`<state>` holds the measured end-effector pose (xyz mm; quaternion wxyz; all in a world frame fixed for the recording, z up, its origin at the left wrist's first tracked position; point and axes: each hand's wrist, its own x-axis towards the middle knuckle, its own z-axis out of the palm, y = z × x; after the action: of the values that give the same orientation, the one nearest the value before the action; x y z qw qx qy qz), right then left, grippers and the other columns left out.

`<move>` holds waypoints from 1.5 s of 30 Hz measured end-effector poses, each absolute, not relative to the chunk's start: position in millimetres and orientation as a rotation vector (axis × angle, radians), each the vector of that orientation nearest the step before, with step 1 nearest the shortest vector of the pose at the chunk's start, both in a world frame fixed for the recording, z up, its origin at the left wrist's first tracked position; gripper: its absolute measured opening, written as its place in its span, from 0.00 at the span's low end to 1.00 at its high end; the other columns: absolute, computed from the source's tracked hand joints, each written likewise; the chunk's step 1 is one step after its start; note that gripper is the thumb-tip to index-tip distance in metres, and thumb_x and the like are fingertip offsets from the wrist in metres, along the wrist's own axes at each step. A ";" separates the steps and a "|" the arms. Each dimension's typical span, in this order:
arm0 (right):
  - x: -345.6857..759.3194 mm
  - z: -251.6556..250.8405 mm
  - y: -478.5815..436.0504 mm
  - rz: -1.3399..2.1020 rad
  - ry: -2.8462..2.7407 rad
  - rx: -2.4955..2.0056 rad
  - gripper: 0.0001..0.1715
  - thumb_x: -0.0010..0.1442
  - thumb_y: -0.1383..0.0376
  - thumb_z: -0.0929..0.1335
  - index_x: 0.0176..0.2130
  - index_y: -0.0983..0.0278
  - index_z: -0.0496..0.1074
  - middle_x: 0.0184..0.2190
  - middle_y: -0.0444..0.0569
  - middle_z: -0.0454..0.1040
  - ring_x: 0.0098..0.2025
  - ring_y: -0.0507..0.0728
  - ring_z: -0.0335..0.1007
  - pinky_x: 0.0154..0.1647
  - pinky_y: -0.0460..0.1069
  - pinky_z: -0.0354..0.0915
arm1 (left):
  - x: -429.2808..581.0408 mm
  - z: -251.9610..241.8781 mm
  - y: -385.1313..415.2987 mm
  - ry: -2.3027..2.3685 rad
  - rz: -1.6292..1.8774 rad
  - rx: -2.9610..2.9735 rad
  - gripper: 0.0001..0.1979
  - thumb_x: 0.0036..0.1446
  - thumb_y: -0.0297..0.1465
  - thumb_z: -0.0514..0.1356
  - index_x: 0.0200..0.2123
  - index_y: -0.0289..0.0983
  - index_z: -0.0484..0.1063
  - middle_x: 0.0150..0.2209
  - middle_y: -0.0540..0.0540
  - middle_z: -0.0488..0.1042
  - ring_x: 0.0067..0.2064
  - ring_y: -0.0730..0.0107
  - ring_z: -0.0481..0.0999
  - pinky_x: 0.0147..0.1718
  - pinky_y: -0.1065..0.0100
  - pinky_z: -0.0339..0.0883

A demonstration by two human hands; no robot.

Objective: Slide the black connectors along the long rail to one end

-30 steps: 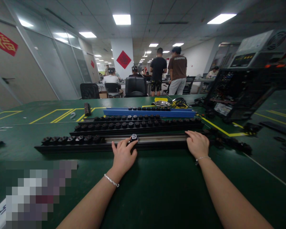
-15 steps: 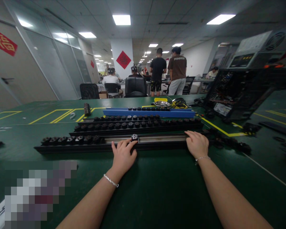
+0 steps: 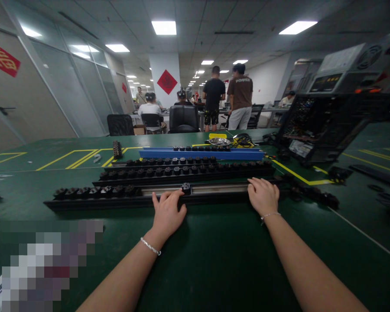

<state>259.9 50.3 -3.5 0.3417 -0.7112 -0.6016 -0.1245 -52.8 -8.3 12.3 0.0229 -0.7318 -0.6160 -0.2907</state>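
My left hand [image 3: 169, 212] reaches over the near edge of a long black rail [image 3: 113, 204], fingers spread and nothing grasped. Its index fingertip touches the left side of a small black block [image 3: 186, 188] that sits alone in the rail's pale, shiny channel. Near the right end, my right hand [image 3: 264, 197] is closed over the same rail, with fingertips at the far edge and the thumb hidden. A group of similar black blocks [image 3: 94, 191] fills the left part of this rail.
Behind lie more black rails [image 3: 97, 183] lined with blocks and a blue rail [image 3: 201, 154]. A metal dish [image 3: 219, 141] sits at the back, an opened computer case [image 3: 307, 125] at the right. Loose black parts [image 3: 321, 197] lie past the rail's right end. Several people are in the background.
The single black block has slid slightly right along the channel, away from the block group. My right hand's fingers have curled a little more over the rail. The view has shifted slightly.
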 end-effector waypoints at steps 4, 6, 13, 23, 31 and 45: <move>245.6 -0.7 49.9 -0.306 -1.685 -1.708 0.23 0.60 0.60 0.58 0.47 0.63 0.74 0.50 0.52 0.73 0.57 0.62 0.59 0.58 0.63 0.53 | -52.3 11.1 -7.6 -1.896 -0.900 -2.276 0.17 0.52 0.31 0.56 0.47 0.44 0.67 0.51 0.49 0.73 0.54 0.58 0.65 0.60 0.35 0.31; 233.9 1.5 49.2 -0.292 -1.755 -1.604 0.23 0.60 0.60 0.59 0.49 0.66 0.72 0.50 0.55 0.72 0.57 0.62 0.59 0.57 0.60 0.55 | -52.2 10.7 -7.4 -1.893 -0.891 -2.281 0.18 0.52 0.31 0.56 0.48 0.44 0.67 0.51 0.48 0.73 0.54 0.58 0.65 0.60 0.35 0.30; 179.9 16.3 36.6 -0.140 -1.902 -1.356 0.12 0.59 0.65 0.62 0.30 0.62 0.73 0.34 0.51 0.76 0.49 0.60 0.66 0.52 0.56 0.60 | -53.2 12.2 -8.1 -1.857 -0.816 -2.309 0.24 0.52 0.32 0.56 0.54 0.44 0.63 0.48 0.46 0.74 0.53 0.56 0.65 0.60 0.35 0.31; 112.2 24.3 32.9 0.202 -1.842 -1.385 0.15 0.59 0.58 0.64 0.41 0.63 0.73 0.42 0.50 0.75 0.47 0.57 0.67 0.50 0.52 0.60 | -53.3 12.3 -10.2 -1.779 -0.758 -2.338 0.26 0.51 0.30 0.56 0.55 0.44 0.62 0.51 0.47 0.73 0.53 0.57 0.66 0.60 0.36 0.27; 82.9 23.4 35.0 0.156 -1.845 -1.567 0.21 0.56 0.55 0.66 0.47 0.60 0.71 0.45 0.51 0.75 0.48 0.60 0.66 0.50 0.54 0.58 | -53.5 13.3 -11.2 -1.786 -0.713 -2.357 0.29 0.48 0.28 0.56 0.56 0.44 0.60 0.51 0.47 0.73 0.54 0.55 0.64 0.60 0.36 0.27; 79.7 14.7 34.6 0.033 -1.791 -1.573 0.15 0.57 0.56 0.65 0.41 0.62 0.72 0.44 0.52 0.73 0.48 0.61 0.62 0.50 0.55 0.56 | -54.7 13.2 -11.0 -1.774 -0.731 -2.396 0.31 0.44 0.24 0.54 0.56 0.42 0.61 0.48 0.47 0.74 0.54 0.56 0.64 0.60 0.37 0.26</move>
<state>79.7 34.6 14.7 0.3698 -0.6130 -0.6981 0.0127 -54.7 -11.0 13.2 0.0360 -0.7800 -0.5776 -0.2379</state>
